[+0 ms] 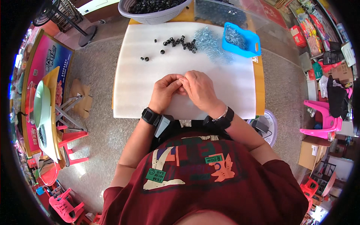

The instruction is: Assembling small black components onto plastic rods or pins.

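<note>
Hands together, fingertips meeting above the near half of the white sheet. Left hand (164,91) and right hand (202,89) are both curled, thumbs and forefingers drawn to one pinch point. Whatever sits in that pinch is covered by the fingers; cannot tell whether a piece is gripped. Each wrist bears a black band (150,116).

Just beyond the fingers, on the white sheet (135,84): black pieces (190,46), short and stubby, glossy in spots, lying at mixed angles. Most gather in a loose, ragged cluster; a few lie singly to its left. Finer detail too small to read.

Right of the cluster and nearly touching it: pale blue pieces (210,44), small, translucent, slender, spread in a thin, glinting heap. Right again, a bright blue basket (234,51), set askew near the sheet's far right corner, contains more of the same translucent kind.

At the far edge, a grey-lilac perforated basket (150,18) holds a large mass of black pieces. Sheet covers most of a yellow tabletop (259,88), which shows along the right side.

Outer surroundings: pink chair (318,132) to the right; pale green basin (42,104) to the left.
</note>
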Action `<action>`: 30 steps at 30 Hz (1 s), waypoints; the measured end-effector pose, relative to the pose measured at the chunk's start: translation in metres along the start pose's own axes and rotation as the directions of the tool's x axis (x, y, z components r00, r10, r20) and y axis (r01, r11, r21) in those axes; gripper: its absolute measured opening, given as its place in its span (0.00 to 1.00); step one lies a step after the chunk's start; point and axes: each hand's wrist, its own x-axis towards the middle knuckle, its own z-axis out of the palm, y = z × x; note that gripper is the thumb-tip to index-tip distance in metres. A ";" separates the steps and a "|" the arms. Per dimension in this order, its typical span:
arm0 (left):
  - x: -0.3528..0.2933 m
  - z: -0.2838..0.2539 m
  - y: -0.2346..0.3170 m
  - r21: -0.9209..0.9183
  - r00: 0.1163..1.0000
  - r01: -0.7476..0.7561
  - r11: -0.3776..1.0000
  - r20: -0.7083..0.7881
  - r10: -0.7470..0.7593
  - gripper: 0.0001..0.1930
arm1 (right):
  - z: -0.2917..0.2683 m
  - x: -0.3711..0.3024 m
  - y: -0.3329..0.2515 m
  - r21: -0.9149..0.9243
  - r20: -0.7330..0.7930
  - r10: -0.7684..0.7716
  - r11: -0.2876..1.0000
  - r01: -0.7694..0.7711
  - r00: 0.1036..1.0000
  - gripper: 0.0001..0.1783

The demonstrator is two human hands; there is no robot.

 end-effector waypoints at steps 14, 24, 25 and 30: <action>-0.001 -0.005 0.001 -0.140 1.000 0.025 0.990 0.003 -0.024 0.10 | -0.005 -0.002 -0.002 0.324 0.069 0.163 0.929 -0.177 0.984 0.08; -0.001 -0.008 0.003 -0.198 0.997 0.060 0.978 0.063 -0.048 0.12 | -0.010 0.003 0.002 0.153 -0.007 -0.070 0.986 0.070 0.998 0.08; 0.000 -0.008 0.002 -0.188 0.997 0.059 0.980 0.069 -0.046 0.12 | -0.010 0.003 0.003 0.106 -0.017 -0.104 0.989 0.106 0.994 0.07; 0.001 -0.009 -0.002 -0.171 0.998 0.048 0.984 0.054 -0.039 0.10 | -0.009 0.002 0.000 -0.080 0.038 -0.144 0.986 0.147 0.989 0.07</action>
